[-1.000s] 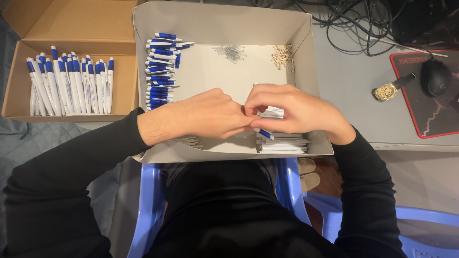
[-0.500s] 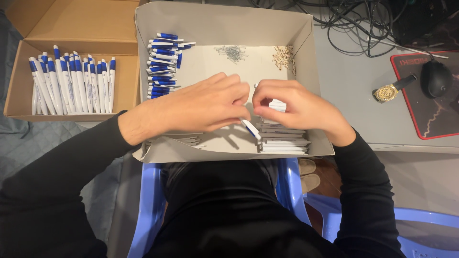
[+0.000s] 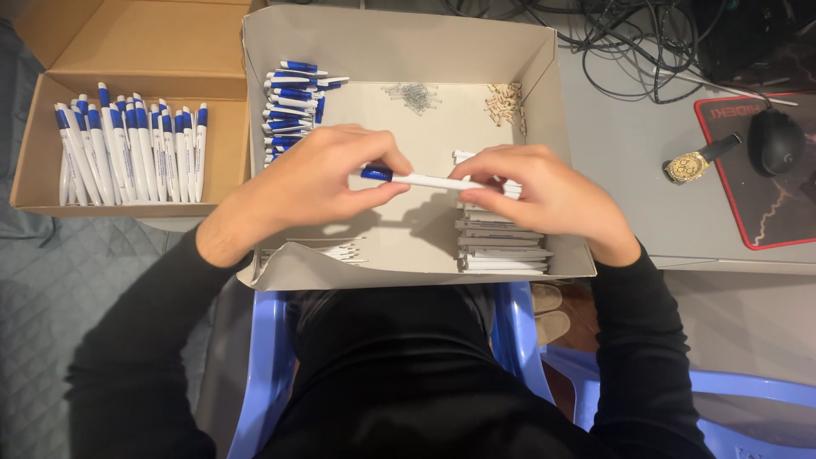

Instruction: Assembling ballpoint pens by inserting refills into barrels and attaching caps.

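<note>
Over the grey box, both hands on one pen

Above the box floor, the left hand pinches the pen at its blue end; the right hand grips the white end; pen level between them; white barrels stacked below the right hand; finished pens piled far left

Even, moderately bright light is falling from above onto the grey cardboard tray, and soft shadows are lying on its floor just below the left hand and right hand. Focus is holding sharp across the tray with no motion blur or glare showing. Beyond the tray's near wall, the black clothing is losing detail in darkness.
</note>
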